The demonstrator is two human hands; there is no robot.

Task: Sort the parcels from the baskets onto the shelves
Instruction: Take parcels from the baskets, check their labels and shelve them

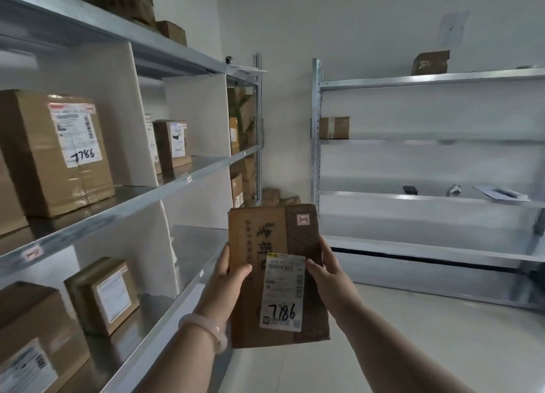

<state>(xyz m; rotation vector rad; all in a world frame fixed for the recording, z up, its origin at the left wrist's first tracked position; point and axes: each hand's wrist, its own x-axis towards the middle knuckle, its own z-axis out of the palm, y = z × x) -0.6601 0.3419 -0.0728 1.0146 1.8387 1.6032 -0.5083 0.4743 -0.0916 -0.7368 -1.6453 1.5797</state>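
Filling the left side of the view, a metal shelving unit runs from near to far, its levels split by white dividers and stocked with cardboard boxes. A second shelving unit stands against the far wall on the right, mostly bare, with a small taped box at the left end of one level and a dark box on its top.

On the middle level of the left unit, near the camera, sits a large box whose label has "7786" written on it by hand. A smaller box stands farther along the same level, beyond a divider, and another labelled box rests on the level below.

The parcel, a flat brown cardboard package, is held up in the air at the centre, just right of the left unit's edge, touching no shelf. The left hand grips its left side and the right hand its right side. On each, the thumb lies across the front face while the fingers wrap round the edge to the back, mostly hidden.

A white shipping label on the parcel's front reads "7786" in black marker. A pale bracelet circles the left wrist.
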